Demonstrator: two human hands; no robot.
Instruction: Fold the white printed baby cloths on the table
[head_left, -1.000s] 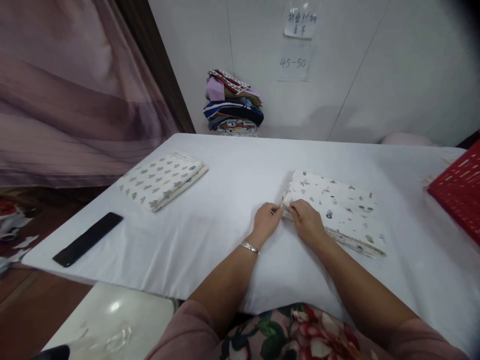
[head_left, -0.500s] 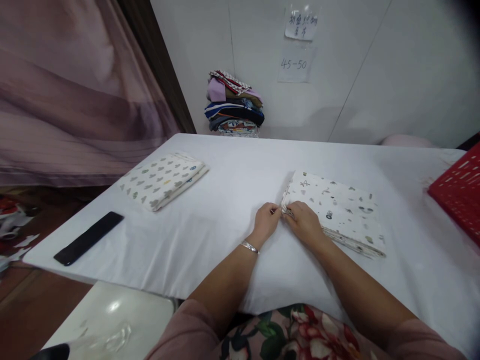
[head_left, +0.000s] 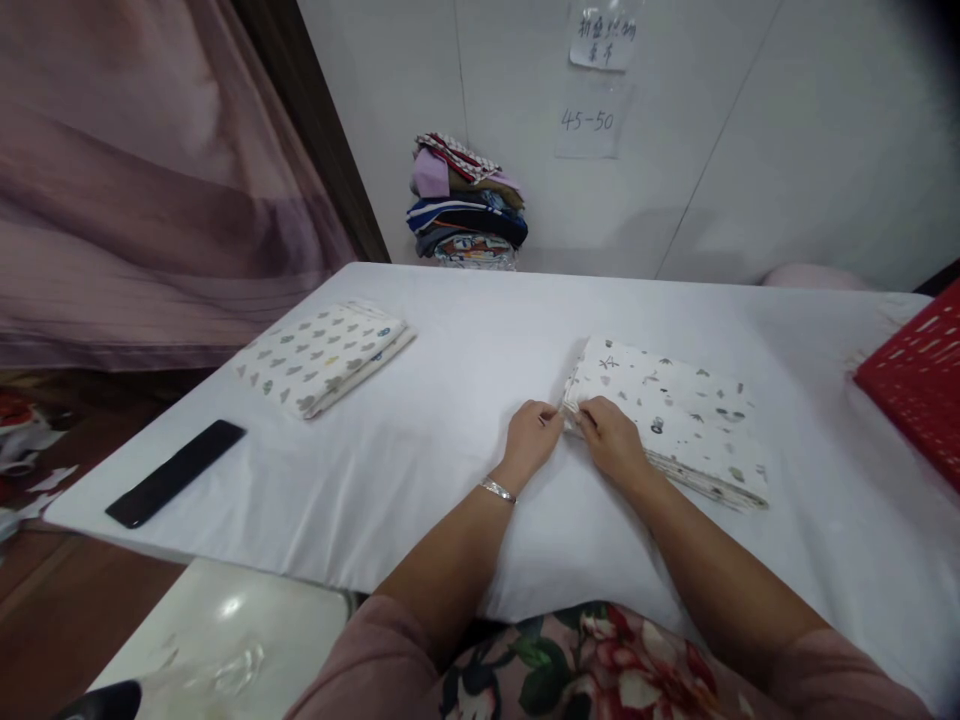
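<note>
Pinching folded printed cloth (head_left: 679,410) at its near-left corner with left hand (head_left: 532,435) and right hand (head_left: 613,438): align layers without tugging.

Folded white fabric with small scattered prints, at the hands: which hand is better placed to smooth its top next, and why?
Probably the right hand: it overlaps the near edge of the folded white fabric, while the left hand lies mostly outside its near left corner.

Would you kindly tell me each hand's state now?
Left hand: closed, pinching the folded rectangular white patterned cloth.
Right hand: closed, pinching the same cloth.
</note>
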